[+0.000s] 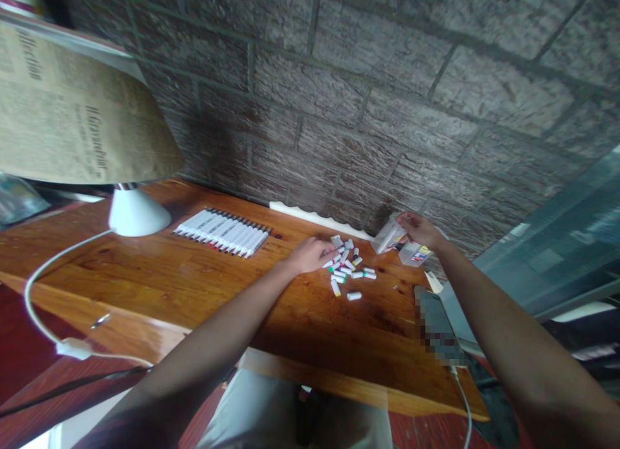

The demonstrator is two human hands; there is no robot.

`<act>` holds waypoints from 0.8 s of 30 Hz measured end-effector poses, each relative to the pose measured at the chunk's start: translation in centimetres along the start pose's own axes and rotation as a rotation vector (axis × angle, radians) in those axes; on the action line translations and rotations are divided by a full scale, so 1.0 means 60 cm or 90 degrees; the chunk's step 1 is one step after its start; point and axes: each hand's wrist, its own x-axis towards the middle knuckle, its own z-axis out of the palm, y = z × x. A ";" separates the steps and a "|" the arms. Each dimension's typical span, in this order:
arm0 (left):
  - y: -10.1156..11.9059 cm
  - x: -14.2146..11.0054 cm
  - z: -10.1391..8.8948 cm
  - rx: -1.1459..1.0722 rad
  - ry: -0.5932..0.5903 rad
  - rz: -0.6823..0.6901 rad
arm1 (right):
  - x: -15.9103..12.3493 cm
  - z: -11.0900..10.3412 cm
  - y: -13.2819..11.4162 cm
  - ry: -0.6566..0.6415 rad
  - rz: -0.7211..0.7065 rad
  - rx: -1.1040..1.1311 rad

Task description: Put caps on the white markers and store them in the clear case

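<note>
A loose pile of short white marker caps (pixel 346 261) with coloured ends lies on the wooden desk. At the pile's left edge is my left hand (pixel 312 254), fingers bent together against the nearest caps; whether one is pinched in them is hard to see. My right hand (pixel 419 229) grips the top of a clear plastic case (pixel 387 237), tilted at the back of the desk near the wall. A second clear case (pixel 414 254) with a coloured label stands just below that hand. Left of the pile, white markers (pixel 223 232) lie side by side in a row.
A lamp (pixel 138 210) with a newsprint shade stands at the left, its white cable hanging over the desk's front edge. A phone (pixel 440 326) on a charging cable lies at the right. Behind the desk (pixel 310 326) rises a stone-block wall (pixel 339 132), with a scalloped white strip (pixel 320 219) along its foot.
</note>
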 end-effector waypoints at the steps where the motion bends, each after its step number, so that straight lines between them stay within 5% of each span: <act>1: -0.001 0.000 0.001 -0.001 0.000 0.001 | 0.000 -0.001 0.001 0.019 0.012 0.013; 8: -0.005 0.001 0.004 0.010 -0.016 0.001 | -0.005 -0.011 0.002 -0.001 0.074 0.024; 16: -0.006 0.001 0.006 0.019 -0.036 0.014 | -0.027 -0.021 0.003 -0.124 -0.001 0.007; 24: -0.009 0.001 0.008 -0.005 -0.033 0.020 | -0.019 -0.021 -0.007 0.026 0.065 -0.201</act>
